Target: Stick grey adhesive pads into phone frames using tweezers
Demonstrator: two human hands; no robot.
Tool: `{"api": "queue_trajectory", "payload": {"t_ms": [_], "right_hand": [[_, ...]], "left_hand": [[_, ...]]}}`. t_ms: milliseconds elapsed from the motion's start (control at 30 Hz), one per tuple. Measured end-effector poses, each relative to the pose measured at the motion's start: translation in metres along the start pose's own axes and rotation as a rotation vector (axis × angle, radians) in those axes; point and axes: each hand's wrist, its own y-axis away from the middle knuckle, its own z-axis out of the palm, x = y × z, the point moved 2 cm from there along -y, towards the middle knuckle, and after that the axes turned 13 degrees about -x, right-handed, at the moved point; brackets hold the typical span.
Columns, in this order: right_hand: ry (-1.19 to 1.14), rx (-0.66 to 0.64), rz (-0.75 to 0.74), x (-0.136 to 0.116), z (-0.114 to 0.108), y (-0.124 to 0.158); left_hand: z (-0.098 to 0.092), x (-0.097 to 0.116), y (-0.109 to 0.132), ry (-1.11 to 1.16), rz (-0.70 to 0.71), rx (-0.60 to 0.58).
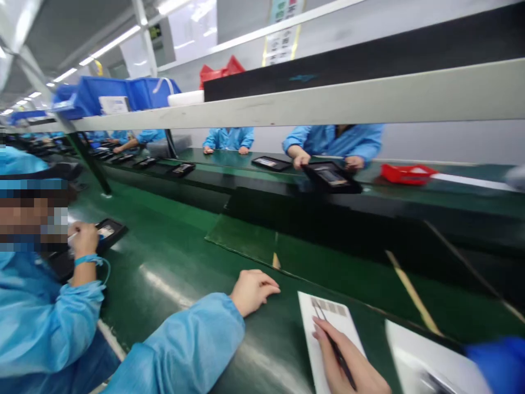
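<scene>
A long green workbench [172, 273] with a shiny surface goes away through a bright factory hall, under rows of white ceiling lights [110, 46]. Above it runs a pale grey rail [328, 104], and behind this stand blue plastic bins [115, 96]. On the far side sit co-workers in light blue coats [334, 143], with flat black trays [332, 178] before them and a red plastic basket [406, 174] near them.

The person's left hand [254, 291] lies on the bench with relaxed fingers and grasps nothing. The right hand [344, 364] has its fingers closed around a thin black pen [334, 347], above a white printed sheet [328, 328] with a grey barcode strip.

The frame cuts off this hand and the sheet. I cannot tell if the pen tip touches the paper. At the lower right corner, a white card [426, 364] is partly cut off, and a blue object [496, 364] is too blurred to name. The heads of the far co-workers are hidden.
</scene>
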Motion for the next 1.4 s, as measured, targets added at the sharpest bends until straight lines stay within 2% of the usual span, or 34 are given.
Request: {"api": "queue_trajectory", "payload": {"t_ms": [267,400,500,700,767,867,933,1000,1100,1167,1233,1300,1333,1400], "right_hand": [[-0.163,-0.046,0.147,-0.008,0.001,-0.002],[-0.234,-0.005,0.231,-0.007,0.002,-0.002],[-0.265,0.017,0.251,-0.007,0.004,-0.002],[-0.302,0.016,0.279,-0.005,0.007,0.001],[-0.296,0.017,0.260,-0.008,0.005,0.000],[-0.288,0.000,0.208,-0.013,0.002,-0.003],[-0.291,-0.017,0.189,-0.017,0.001,-0.004],[-0.298,-0.017,0.190,-0.020,-0.001,-0.005],[-0.285,0.034,0.228,-0.026,-0.006,-0.006],[-0.256,0.119,0.299,-0.028,-0.014,-0.009],[-0.241,0.220,0.383,-0.027,-0.026,-0.015],[-0.247,0.253,0.439,-0.023,-0.039,-0.022],[-0.245,0.225,0.455,-0.019,-0.045,-0.025],[-0.202,0.080,0.470,-0.013,-0.054,-0.030]], "left_hand": [[-0.001,0.000,0.006,-0.112,0.052,-0.057],[-0.005,0.006,0.007,-0.214,-0.001,0.012],[-0.009,0.019,-0.021,-0.305,-0.057,0.095],[0.011,0.045,-0.119,-0.361,-0.240,0.149],[0.016,0.049,-0.138,-0.319,-0.302,0.160],[0.012,0.047,-0.147,-0.215,-0.353,0.194],[-0.001,0.042,-0.145,-0.114,-0.355,0.205],[-0.021,0.032,-0.138,0.007,-0.342,0.202],[-0.064,0.014,-0.117,0.187,-0.331,0.170],[-0.097,0.003,-0.097,0.290,-0.346,0.109],[-0.127,-0.006,-0.074,0.380,-0.385,0.015],[-0.148,-0.011,-0.054,0.453,-0.441,-0.097],[-0.154,-0.013,-0.045,0.483,-0.479,-0.175],[-0.156,-0.014,-0.034,0.505,-0.558,-0.375]]}}
